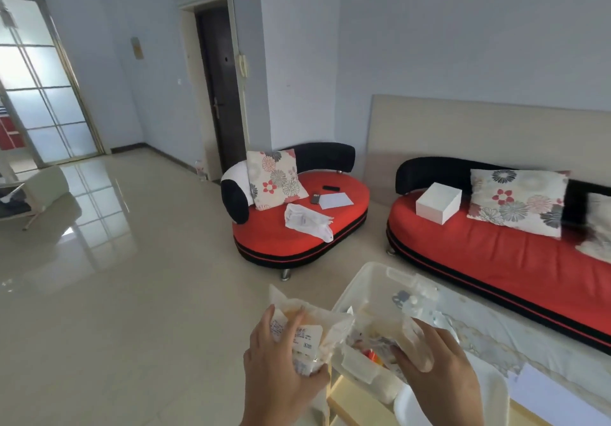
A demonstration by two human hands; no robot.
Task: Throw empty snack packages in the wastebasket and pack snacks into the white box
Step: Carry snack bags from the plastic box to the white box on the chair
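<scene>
My left hand [281, 369] grips a clear-wrapped snack package [307, 333] with a white printed label, held just left of a translucent white box [373, 280]. My right hand [439, 362] holds another clear-wrapped snack [396, 326] over the near end of that box. Inside the box lie several more wrapped snacks, one with orange-red colour. The box stands on a low table [489, 336] with a pale patterned cover. No wastebasket is in view.
A small red and black sofa [297, 237] holds a white plastic bag [307, 222], a paper sheet, a phone and a cushion. A long red sofa [496, 247] carries a white cardboard box [438, 202] and cushions. Glossy tiled floor spreads to the left.
</scene>
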